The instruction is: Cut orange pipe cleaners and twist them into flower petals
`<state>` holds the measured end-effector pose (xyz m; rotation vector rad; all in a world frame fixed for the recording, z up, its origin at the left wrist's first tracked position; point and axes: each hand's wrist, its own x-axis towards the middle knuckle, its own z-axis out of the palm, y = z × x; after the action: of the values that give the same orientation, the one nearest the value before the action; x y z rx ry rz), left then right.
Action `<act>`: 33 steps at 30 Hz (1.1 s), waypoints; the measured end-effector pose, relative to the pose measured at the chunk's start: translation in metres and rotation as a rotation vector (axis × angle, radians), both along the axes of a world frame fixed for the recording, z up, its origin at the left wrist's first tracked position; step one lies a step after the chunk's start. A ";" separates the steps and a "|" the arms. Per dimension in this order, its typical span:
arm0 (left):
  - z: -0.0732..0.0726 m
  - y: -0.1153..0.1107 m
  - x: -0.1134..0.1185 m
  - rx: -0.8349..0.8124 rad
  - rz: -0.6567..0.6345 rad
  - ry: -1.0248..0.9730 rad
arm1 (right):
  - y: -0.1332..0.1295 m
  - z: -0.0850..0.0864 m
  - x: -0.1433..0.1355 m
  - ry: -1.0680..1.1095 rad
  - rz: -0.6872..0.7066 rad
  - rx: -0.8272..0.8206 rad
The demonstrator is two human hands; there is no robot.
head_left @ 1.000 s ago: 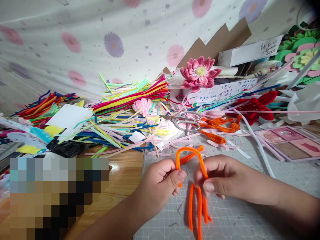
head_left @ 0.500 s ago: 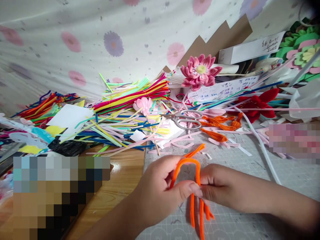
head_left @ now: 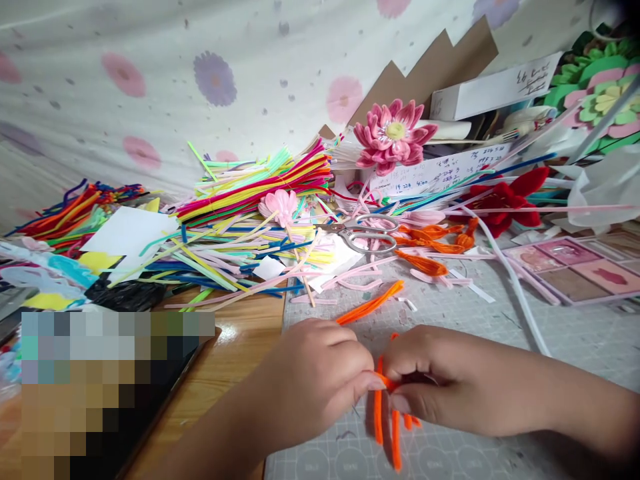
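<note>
Orange pipe cleaners (head_left: pixel 379 417) are gathered between my two hands, their loose ends hanging down over the grey cutting mat (head_left: pixel 320 447). My left hand (head_left: pixel 330 380) is closed, thumb and fingers pinching the orange stems from the left. From the right, my right hand (head_left: pixel 430 383) pinches the same bunch close to the left fingertips. Above my left knuckles, more orange stem ends (head_left: pixel 373 303) stick out toward the back. Where the stems cross is mostly hidden by my fingers.
Silver scissors (head_left: pixel 367 233) lie behind my hands beside shaped orange pieces (head_left: pixel 425 267). Bundles of coloured pipe cleaners (head_left: pixel 260 190) fill the back left. A pink flower (head_left: pixel 395 133) stands at the back; a palette (head_left: pixel 575 270) lies right. A dark-edged device (head_left: pixel 165 393) sits front left.
The orange loop that arched above my hands is pulled down and no longer stands up. My left hand has turned over, its fingers now closed near my right fingertips.
</note>
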<state>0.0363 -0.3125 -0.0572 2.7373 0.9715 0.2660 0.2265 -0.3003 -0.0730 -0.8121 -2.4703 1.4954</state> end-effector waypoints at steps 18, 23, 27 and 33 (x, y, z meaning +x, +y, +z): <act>-0.006 0.001 0.000 -0.552 0.338 -0.278 | 0.004 0.002 0.004 0.153 0.151 0.210; -0.007 0.006 -0.004 -0.720 0.400 -0.385 | 0.005 0.007 0.003 0.111 0.081 0.136; -0.008 0.007 -0.005 -0.765 0.418 -0.409 | 0.005 0.008 0.003 0.099 0.070 0.169; -0.006 0.010 -0.010 -0.751 0.431 -0.529 | 0.005 -0.001 0.001 0.201 -0.075 0.195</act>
<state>0.0260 -0.3023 -0.0632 1.6542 1.1760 0.5308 0.2274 -0.2954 -0.0739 -0.6755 -2.3625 1.2220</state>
